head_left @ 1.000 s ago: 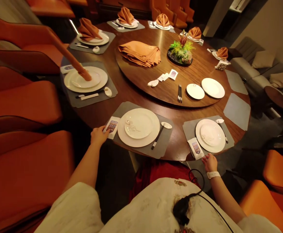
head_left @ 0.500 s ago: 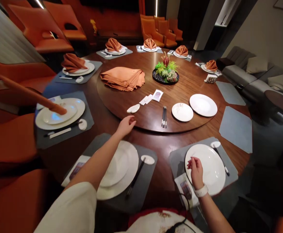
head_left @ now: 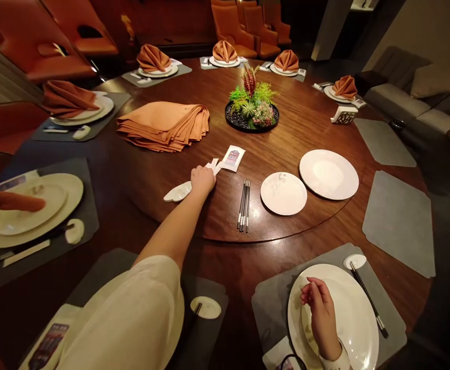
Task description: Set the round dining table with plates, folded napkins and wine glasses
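Observation:
My left hand (head_left: 203,181) reaches over the round turntable, its fingers closed on slim white paper packets (head_left: 215,165); its fingertips are partly hidden. Just left of it lies a white spoon-shaped rest (head_left: 178,191). A larger printed white packet (head_left: 233,158) lies beyond the fingers. My right hand (head_left: 321,313) hovers over a large white plate (head_left: 358,329) on a grey placemat, fingers loosely curled and nothing visible in them. Several black chopsticks (head_left: 244,205), a small white plate (head_left: 284,193) and a bigger white plate (head_left: 328,173) sit on the turntable.
A stack of orange napkins (head_left: 163,126) and a plant centrepiece (head_left: 251,105) stand farther back. Place settings with folded napkins (head_left: 225,51) ring the table. Bare grey placemats (head_left: 398,221) lie at the right. A rolled orange napkin (head_left: 12,199) stands over the left plates.
My left hand has moved forward from the turntable's edge onto the slim packets and closed on them. The view has shifted closer over the table. My right hand stays above its plate.

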`<state>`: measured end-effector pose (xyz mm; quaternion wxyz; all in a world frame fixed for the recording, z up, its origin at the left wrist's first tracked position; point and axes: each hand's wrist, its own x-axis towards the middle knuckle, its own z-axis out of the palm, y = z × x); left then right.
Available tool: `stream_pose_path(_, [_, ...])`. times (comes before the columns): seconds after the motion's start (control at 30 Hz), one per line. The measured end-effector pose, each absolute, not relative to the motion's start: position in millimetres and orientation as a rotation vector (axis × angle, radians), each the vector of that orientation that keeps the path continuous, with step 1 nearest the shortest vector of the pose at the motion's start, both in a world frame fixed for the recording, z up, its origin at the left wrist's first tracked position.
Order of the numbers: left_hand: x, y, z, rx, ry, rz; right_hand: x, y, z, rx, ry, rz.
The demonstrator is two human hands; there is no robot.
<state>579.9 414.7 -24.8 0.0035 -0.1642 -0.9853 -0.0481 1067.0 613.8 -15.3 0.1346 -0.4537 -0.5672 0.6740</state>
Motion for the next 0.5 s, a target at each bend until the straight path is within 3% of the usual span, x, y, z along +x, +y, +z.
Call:
stream_pose_path(0.13, [607.0,414.8,-24.8,-0.613,-3.111,-0.051,1054.9,599.1,-7.4,-1.269,-1.619,2.025])
stream_pose_path(0.4, [676.2,403.2,-13.6,-0.673,-3.174,-0.203,1058.2,541.9,27.6,-1.096,-1.663,2.088])
stream_pose_path(0.5, [722.1,397.8,-3.1,-0.638,-3.167,-0.610,1056.9,520.8,44.9,-0.997,-1.702,2.109])
